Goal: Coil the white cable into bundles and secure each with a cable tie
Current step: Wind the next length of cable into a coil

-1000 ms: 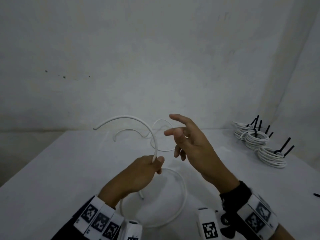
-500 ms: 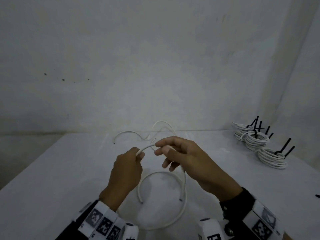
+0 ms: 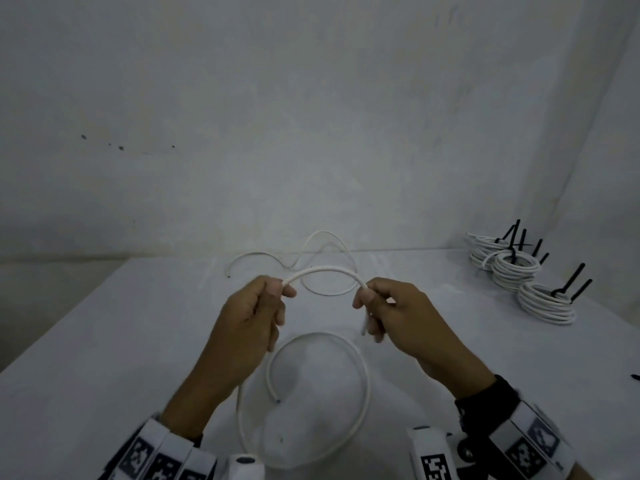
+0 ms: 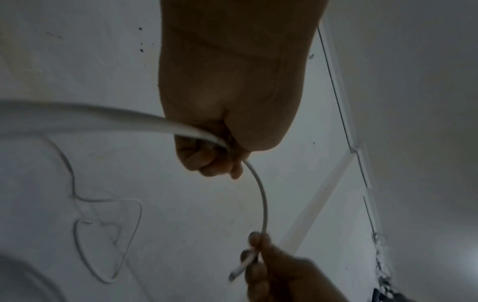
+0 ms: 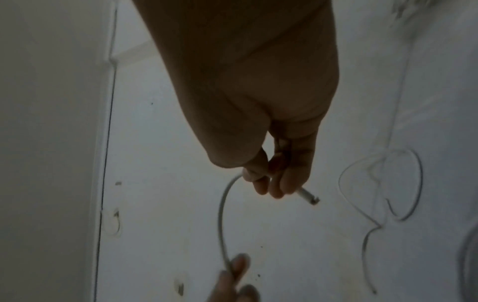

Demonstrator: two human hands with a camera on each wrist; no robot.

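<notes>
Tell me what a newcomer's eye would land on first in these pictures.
First, the two hands raised at the centre over the white table: the left hand and right hand each pinch the white cable, which arches between them, its cut end poking out below the right fingers. Next, the tied cable bundles with black cable ties sticking up, at the table's far right.

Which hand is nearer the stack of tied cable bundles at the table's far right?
Right. The right hand is on the same side as the tied bundles, though well short of them; the left hand is farther across, gripping the white cable.
</notes>
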